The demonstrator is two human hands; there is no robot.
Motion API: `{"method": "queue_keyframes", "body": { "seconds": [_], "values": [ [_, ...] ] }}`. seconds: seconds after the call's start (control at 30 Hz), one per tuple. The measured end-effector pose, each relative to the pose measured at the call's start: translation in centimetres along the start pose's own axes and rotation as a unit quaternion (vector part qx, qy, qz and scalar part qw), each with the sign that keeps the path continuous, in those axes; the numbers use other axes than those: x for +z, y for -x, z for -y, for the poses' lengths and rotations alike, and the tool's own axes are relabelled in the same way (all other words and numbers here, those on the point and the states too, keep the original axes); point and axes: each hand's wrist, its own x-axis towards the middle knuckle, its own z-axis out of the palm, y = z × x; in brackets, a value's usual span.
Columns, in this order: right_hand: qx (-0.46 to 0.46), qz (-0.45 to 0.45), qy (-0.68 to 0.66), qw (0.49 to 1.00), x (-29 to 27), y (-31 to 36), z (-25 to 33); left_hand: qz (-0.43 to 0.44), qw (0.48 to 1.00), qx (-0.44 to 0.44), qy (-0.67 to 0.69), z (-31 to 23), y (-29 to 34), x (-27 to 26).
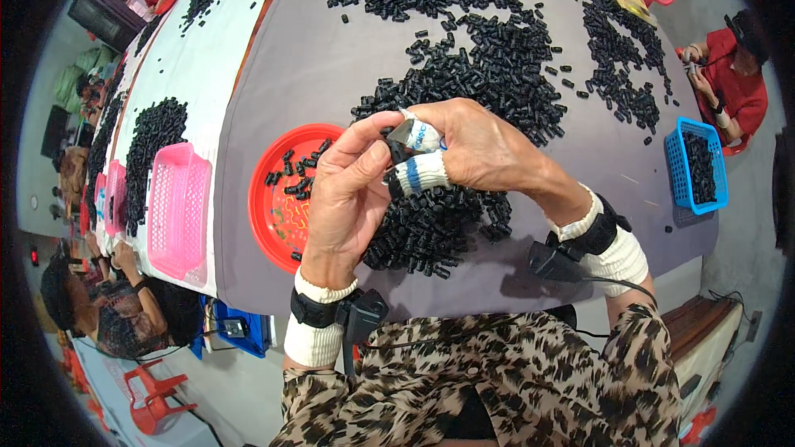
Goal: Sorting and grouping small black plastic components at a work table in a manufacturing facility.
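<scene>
Above a heap of small black ribbed plastic parts [422,240], my two hands meet. My left hand [341,199] pinches one small black plastic part [397,151] between thumb and fingertips. In my right hand [489,145] is a small metal blade [402,132], held against that part; its grip is mostly hidden by the fingers. White cloth with blue marks [421,172] wraps digits of the right hand. To the left of my left hand, a round red tray [263,228] holds several black parts.
Black parts also spread over the far grey tabletop [281,66]. A pink basket [178,215] stands left, a blue basket [681,170] with black parts right. One person in red [737,74] sits at the right edge; another person [124,314] works at the lower left.
</scene>
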Motion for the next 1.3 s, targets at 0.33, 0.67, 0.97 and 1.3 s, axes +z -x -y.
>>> {"method": "queue_keyframes", "body": {
  "seconds": [0.33, 0.67, 0.97, 1.3],
  "values": [
    [-0.003, 0.014, 0.013, 1.0, -0.2, 0.1, 0.2, -0.015, 1.0, -0.01, -0.013, 0.1, 0.0, 0.0],
    [0.001, 0.018, 0.012, 1.0, 0.0, 0.2, 0.3, -0.017, 0.999, 0.004, -0.042, 0.0, 0.0, 0.1],
    [0.037, 0.017, 0.015, 0.999, -0.5, 0.4, 0.8, -0.001, 1.0, 0.0, 0.029, 0.2, 0.1, 0.4],
    [0.017, 0.007, -0.006, 1.0, -0.2, 0.5, 0.8, -0.018, 1.0, 0.004, 0.003, 0.3, 0.2, 0.6]
  ]
}}
